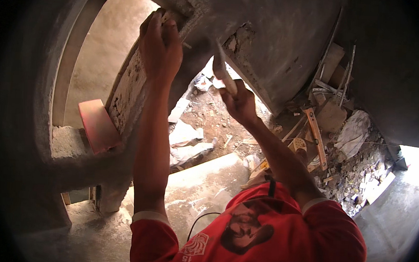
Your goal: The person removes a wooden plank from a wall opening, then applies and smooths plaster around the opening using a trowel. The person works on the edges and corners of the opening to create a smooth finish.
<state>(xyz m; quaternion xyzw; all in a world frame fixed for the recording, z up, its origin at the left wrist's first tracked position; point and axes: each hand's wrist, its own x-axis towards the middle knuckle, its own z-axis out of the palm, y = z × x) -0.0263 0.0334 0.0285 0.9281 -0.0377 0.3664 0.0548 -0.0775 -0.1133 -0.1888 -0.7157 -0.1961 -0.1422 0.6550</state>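
My left hand (161, 49) is raised at the upper edge of a rough plastered wall opening (128, 90). Its fingers are bent against the edge, and whatever they grip is hidden. My right hand (240, 103) is closed round the pale handle of a short tool (219, 64) with a narrow grey metal head. The tool is slightly blurred, so its exact kind is unclear. Its head points up, beside the dark wall and apart from my left hand.
A reddish block (98, 125) leans on the opening's ledge. Lower right, an orange spirit level (316, 137) stands amid rubble (360, 181), wood scraps and a pale crumpled sack (354, 132). White sacks (185, 144) lie on the soil beyond a concrete ledge (202, 178).
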